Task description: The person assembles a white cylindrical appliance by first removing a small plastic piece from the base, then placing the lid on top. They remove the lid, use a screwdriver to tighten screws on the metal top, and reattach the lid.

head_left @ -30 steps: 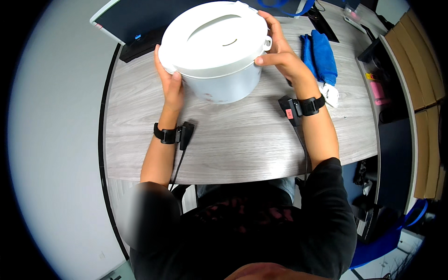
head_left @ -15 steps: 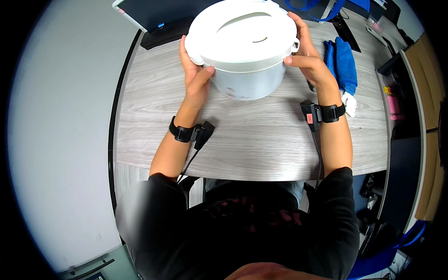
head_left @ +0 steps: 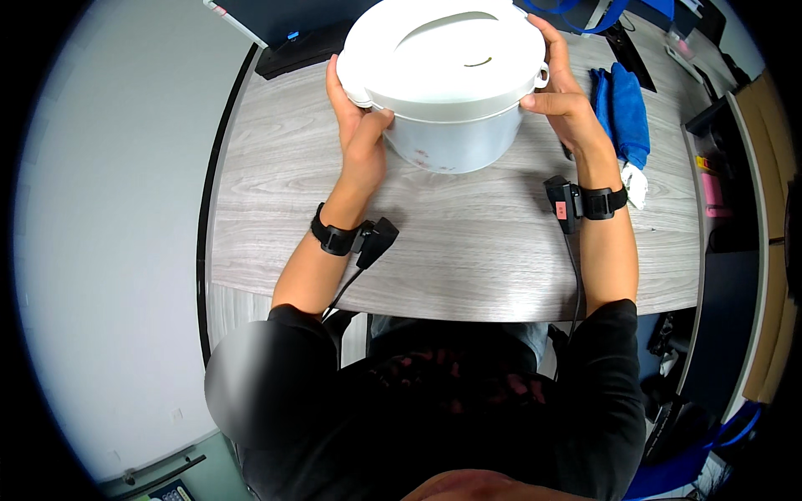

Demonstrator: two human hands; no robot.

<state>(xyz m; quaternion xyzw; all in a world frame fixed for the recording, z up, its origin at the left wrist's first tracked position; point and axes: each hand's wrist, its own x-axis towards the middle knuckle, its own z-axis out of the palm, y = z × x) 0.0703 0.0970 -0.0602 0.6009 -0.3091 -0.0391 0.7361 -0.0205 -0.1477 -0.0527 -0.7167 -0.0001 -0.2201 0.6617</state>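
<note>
Between my two hands is a large round plastic bucket [head_left: 455, 146] with a pale, slightly see-through body and small reddish marks low on its side. Its white lid [head_left: 443, 88] is on, with a raised curved grip across the top and a small loop at the right rim. My left hand [head_left: 361, 138] clasps the left side, thumb at the front under the rim. On the right side, my right hand [head_left: 570, 108] grips below the loop, thumb at the front too. The bucket leans so its lid faces me and appears raised over the desk; its far side is hidden.
The wood-grain desk [head_left: 451, 259] spans the middle. Right of my right hand lie a folded blue cloth [head_left: 631, 117] and a crumpled white piece [head_left: 636, 185]. A black wrist device [head_left: 378, 242] trails a cable. A dark screen [head_left: 309, 21] stands behind; shelves [head_left: 731, 284] are at right.
The whole view has shifted slightly to the right, desk and cloths included. Both hands keep their hold on the bucket, which stays in nearly the same place over the desk.
</note>
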